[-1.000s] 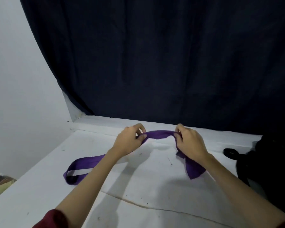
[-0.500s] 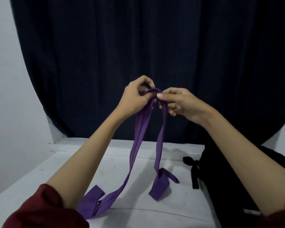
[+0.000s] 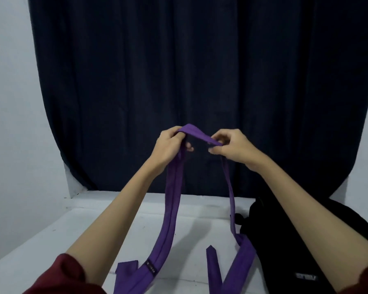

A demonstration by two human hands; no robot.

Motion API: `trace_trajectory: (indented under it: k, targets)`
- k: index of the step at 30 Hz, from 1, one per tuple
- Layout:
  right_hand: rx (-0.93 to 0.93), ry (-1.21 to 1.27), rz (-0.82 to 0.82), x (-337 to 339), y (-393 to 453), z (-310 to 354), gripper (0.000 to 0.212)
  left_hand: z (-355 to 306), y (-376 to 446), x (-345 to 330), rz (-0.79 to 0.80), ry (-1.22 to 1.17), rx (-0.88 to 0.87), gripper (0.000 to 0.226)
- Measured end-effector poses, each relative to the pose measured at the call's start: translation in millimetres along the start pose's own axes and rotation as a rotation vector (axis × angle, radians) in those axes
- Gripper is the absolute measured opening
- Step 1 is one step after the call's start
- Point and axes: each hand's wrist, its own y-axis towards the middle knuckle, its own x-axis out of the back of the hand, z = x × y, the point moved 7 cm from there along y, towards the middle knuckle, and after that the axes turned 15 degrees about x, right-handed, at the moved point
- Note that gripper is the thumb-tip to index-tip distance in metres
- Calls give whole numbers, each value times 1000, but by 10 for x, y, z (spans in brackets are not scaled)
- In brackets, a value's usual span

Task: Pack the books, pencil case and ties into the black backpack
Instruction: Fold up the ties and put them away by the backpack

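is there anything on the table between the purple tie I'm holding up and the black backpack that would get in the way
Nothing visible does. The purple tie hangs from your left hand and right hand, its right strand trailing right beside the black backpack on the white table. Whether the backpack is open can't be told.

Tie (image 3: 172,211) ends, backpack (image 3: 285,240) cut off below.

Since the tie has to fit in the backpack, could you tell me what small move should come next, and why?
Probably bring the two hands together to fold the purple tie in half. The left hand and right hand hold it raised, and its long ends trail down onto the white table beside the black backpack, too sprawling to pack neatly.
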Motion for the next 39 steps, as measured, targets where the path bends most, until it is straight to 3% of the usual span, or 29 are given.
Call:
trace_trajectory:
  k: [3,6,8,11,14,16,20,22,26,28,31,33,35,37,39]
  targets:
    - [86,-93,-161,142,48,55,10,-222,81,1,8,-67,46,19]
    - [270,30,-553,399,82,267,20,-494,171,21,27,-131,75,10]
    - [354,89,-708,488,131,371,20,-610,175,-80,176,-144,102,16]
    - [225,-31,-464,293,317,367,27,-573,122,-282,443,-158,172,16]
    - [42,126,-284,183,359,255,28,-473,148,-327,508,-419,209,35]
    - [6,217,-223,181,363,244,24,-479,188,-303,464,-563,183,33]
    - [7,314,-189,108,357,214,23,-589,248,-289,361,-300,-16,22]
    - [2,309,-158,68,334,206,23,-576,288,-300,327,-248,-34,15]
    - [-22,492,-30,-130,240,133,57,-527,394,-214,102,-342,-25,9]
    - [18,453,-39,-195,195,140,56,-589,443,-143,-1,-361,-75,6]
    - [134,397,-135,-173,236,274,8,-703,488,-84,-25,-399,-121,21]
    - [148,480,-255,-51,355,355,11,-696,485,-112,91,-488,-88,43]
    - [114,714,-385,99,507,425,12,-596,425,-216,297,-393,-27,55]
    - [78,882,-504,237,655,434,18,-383,302,-357,465,-171,59,52]
    - [48,757,-520,318,733,363,24,-245,179,-456,559,-156,114,35]
